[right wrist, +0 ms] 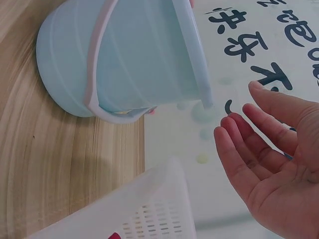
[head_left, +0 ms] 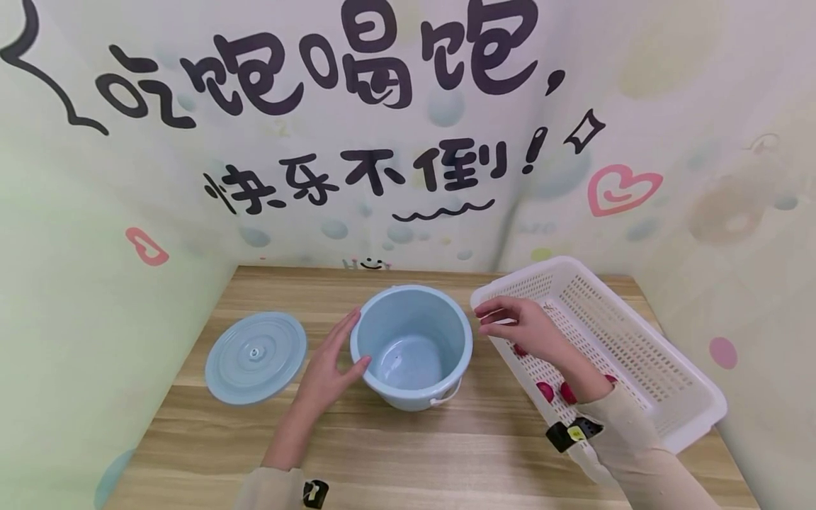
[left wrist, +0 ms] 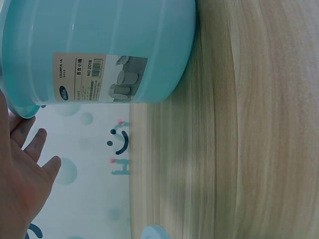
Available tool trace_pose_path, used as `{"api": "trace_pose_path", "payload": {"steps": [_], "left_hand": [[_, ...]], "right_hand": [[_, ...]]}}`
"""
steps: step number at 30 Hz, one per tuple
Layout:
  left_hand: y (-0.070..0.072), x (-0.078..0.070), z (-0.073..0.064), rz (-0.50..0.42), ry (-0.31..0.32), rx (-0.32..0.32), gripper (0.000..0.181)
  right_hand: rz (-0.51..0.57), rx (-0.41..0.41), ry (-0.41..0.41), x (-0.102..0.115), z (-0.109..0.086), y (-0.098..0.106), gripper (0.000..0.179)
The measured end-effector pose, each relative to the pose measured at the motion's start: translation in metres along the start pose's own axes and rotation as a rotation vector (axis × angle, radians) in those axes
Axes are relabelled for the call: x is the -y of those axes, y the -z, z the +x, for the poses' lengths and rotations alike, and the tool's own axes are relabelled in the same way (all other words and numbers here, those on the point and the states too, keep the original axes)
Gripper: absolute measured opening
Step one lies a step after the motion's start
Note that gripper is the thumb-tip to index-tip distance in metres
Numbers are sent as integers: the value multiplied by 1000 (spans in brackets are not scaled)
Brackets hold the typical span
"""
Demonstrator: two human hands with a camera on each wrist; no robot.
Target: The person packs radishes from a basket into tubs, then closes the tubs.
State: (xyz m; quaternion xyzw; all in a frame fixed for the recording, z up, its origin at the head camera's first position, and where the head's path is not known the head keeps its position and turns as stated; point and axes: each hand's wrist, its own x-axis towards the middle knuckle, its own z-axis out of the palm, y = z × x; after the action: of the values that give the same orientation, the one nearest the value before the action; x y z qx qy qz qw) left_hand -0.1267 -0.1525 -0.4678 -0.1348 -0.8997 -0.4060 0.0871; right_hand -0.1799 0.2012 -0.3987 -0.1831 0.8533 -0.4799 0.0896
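Observation:
A light blue bucket (head_left: 411, 354) stands upright on the wooden table, its inside bare and its white handle (head_left: 448, 394) hanging down at the right. My left hand (head_left: 328, 372) is at the bucket's left rim, fingers extended along it and thumb near the front edge. In the left wrist view a printed label (left wrist: 99, 77) shows on the bucket's side. My right hand (head_left: 523, 327) hovers over the left edge of a white perforated basket (head_left: 676, 354), fingers loosely bent with nothing between them. Several small red things (head_left: 545, 391) lie in the basket, partly hidden by the right forearm.
A round blue lid (head_left: 256, 358) with a small central knob lies on the table (head_left: 408, 467) left of the bucket. Printed walls (head_left: 357, 234) close off the back and both sides. The basket stands slanted along the table's right side.

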Motion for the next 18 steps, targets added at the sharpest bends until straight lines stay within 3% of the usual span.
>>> {"api": "trace_pose_path", "payload": {"steps": [18], "left_hand": [[0, 0, -1, 3, -5, -17, 76]], "right_hand": [[-16, -36, -5, -13, -7, 16, 33]]}}
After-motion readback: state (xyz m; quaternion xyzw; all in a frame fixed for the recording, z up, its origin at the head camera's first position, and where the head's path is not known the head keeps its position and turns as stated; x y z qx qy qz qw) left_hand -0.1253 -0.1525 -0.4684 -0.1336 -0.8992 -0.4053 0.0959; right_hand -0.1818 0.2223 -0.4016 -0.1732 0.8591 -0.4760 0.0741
